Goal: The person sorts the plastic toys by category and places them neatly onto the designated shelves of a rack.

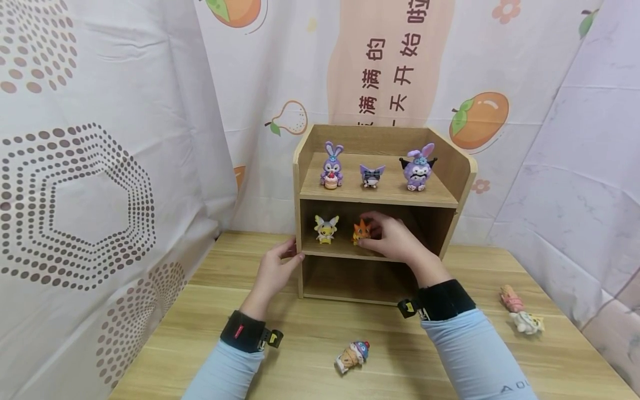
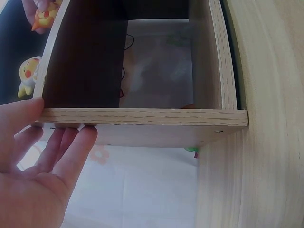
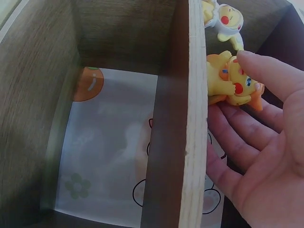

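Observation:
A small wooden shelf [image 1: 385, 201] stands on the table. My left hand [image 1: 276, 268] grips the front edge of its left side panel, thumb in front and fingers along the outer face, as the left wrist view shows [image 2: 45, 180]. In the middle compartment my right hand [image 1: 391, 239] holds an orange-and-yellow figurine [image 1: 360, 232] between thumb and fingers. The right wrist view shows the figurine [image 3: 232, 80] close to the compartment board, with the thumb at its head. To its left stands a yellow figurine with a pale, big-eared hood [image 1: 326, 229].
On the top board are a purple rabbit figurine [image 1: 331, 166], a small purple-and-black figurine [image 1: 371, 176] and a larger purple figurine [image 1: 418, 168]. An ice-cream-cone figurine [image 1: 352, 356] lies at the table's front. A pink-wrapped cone figurine [image 1: 511, 299] and a white-and-yellow figurine [image 1: 527, 323] lie right.

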The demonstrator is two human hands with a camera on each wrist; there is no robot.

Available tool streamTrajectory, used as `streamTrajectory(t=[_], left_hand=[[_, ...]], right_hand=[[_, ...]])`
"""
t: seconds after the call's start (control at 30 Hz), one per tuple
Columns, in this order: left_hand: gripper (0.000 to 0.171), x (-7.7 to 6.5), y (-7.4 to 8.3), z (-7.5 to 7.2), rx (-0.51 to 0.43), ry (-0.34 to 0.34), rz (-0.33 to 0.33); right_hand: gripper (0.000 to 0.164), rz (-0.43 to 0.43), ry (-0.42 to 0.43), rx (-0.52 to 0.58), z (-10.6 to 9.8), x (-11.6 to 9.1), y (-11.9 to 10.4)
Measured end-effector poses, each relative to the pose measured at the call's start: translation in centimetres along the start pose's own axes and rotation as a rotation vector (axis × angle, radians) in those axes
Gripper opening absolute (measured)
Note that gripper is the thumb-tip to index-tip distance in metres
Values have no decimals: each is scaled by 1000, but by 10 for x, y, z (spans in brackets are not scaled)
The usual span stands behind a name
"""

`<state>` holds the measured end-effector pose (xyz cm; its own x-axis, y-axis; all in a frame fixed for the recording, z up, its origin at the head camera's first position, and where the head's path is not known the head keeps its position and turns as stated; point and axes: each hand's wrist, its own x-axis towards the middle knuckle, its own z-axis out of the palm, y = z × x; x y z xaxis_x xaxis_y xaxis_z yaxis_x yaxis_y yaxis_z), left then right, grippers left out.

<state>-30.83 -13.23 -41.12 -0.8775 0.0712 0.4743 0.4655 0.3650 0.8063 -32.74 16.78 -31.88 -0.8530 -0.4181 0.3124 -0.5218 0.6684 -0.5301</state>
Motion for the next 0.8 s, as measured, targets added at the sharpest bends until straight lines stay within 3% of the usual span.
streamTrajectory(t=[0.53, 0.8], left_hand=[[47, 0, 0, 1, 2, 4, 1], [48, 0, -1, 0, 8, -7, -9]], right_hand=[[61, 19, 27, 8, 0, -6, 5], [64, -32, 71, -3, -2, -17, 1]])
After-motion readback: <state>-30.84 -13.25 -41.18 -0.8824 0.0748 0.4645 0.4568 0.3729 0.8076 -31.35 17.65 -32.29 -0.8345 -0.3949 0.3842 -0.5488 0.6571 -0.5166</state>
